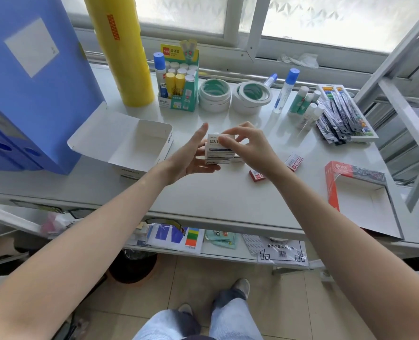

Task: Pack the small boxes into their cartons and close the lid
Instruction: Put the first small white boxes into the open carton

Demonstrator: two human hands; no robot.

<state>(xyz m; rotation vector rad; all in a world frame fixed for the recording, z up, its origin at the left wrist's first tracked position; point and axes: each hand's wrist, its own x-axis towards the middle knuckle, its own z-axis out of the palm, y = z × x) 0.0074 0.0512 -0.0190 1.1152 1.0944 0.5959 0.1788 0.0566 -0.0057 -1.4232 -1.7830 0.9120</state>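
I take the open white carton (pixel 139 146) as my landmark; it sits on the white table (pixel 216 200) with its lid flap folded back toward the blue file box (pixel 31 77) on its left, so the mouth is free to receive, and from what I can see it holds nothing yet. Just to the right of the carton I have a small stack of white boxes (pixel 219 149) raised off the table; my left hand (pixel 191 158) is spread flat, fingers open and straight, its palm pressed against the stack's near side as a backstop; my right hand (pixel 247 146) comes over from the far side, thumb and fingertips pinched on the top box, I judge to square it with those below, so that the lot goes in as one block rather than one by one. Farther right of the carton, two small red boxes (pixel 277 168) lie loose on the table, apart from the white ones; beyond them, well apart from the carton, a red carton (pixel 355 192) lies open too, which I take to be their proper home, so the sorts are being kept apart. Behind the carton stand a yellow roll (pixel 122 52), a glue-stick display (pixel 179 79) and tape rolls (pixel 233 94), none in the way. The step in hand is aligning; the next calls for a short carry left, with the stack kept tight lest a box slip.
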